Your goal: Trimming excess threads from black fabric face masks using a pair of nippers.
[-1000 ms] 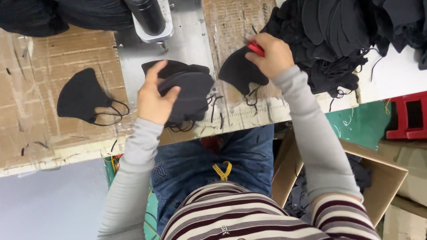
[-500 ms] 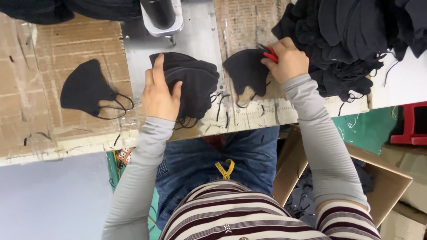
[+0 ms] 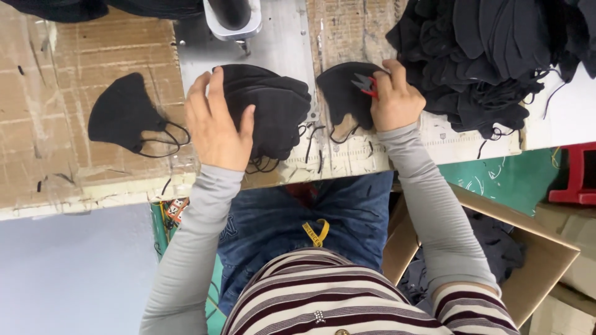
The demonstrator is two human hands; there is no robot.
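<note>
On the cardboard-covered workbench (image 3: pixel 74 180), our left hand (image 3: pixel 214 127) lay flat, fingers spread, on a stack of black fabric face masks (image 3: pixel 273 111). Our right hand (image 3: pixel 394 99) gripped small red-handled snips (image 3: pixel 367 84) against a single black mask (image 3: pixel 341 93). We judged the work partly done: one trimmed-looking mask (image 3: pixel 124 118) lay apart at left, while a large heap of black masks (image 3: pixel 490 56) remained at right.

Left hand (image 3: pixel 214 124) now flat atop the mask stack (image 3: pixel 273 111).
</note>
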